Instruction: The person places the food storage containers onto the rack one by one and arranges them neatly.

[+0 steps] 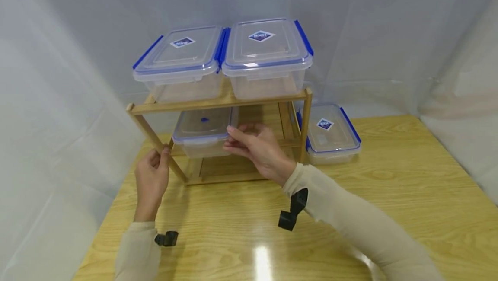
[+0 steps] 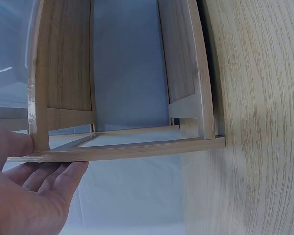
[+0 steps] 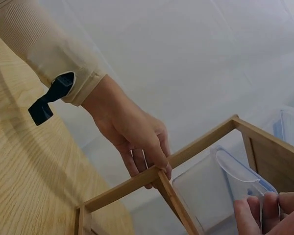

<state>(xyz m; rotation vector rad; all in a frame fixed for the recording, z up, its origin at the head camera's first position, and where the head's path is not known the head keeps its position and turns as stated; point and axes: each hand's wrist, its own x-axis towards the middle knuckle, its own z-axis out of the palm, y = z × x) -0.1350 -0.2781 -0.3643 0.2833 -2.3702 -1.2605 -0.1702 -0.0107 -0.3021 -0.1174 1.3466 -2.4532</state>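
A wooden rack (image 1: 219,105) with several levels stands on the table. My left hand (image 1: 152,173) grips its left front post, thumb on one side and curled fingers on the other; the left wrist view shows this hand (image 2: 36,188) where the middle shelf meets the post. On the middle shelf, towards the left, sits a clear lidded food container (image 1: 202,129) with a blue seal. My right hand (image 1: 258,149) pinches its right front corner, thumb at the lid's edge. In the right wrist view the fingertips (image 3: 270,208) touch the container (image 3: 201,183).
Two larger clear containers, a left one (image 1: 183,58) and a right one (image 1: 268,52), with blue clips, stand side by side on the top shelf. Another lidded container (image 1: 330,136) stands on the table (image 1: 389,194) right of the rack. A pale sheet (image 1: 373,47) hangs behind.
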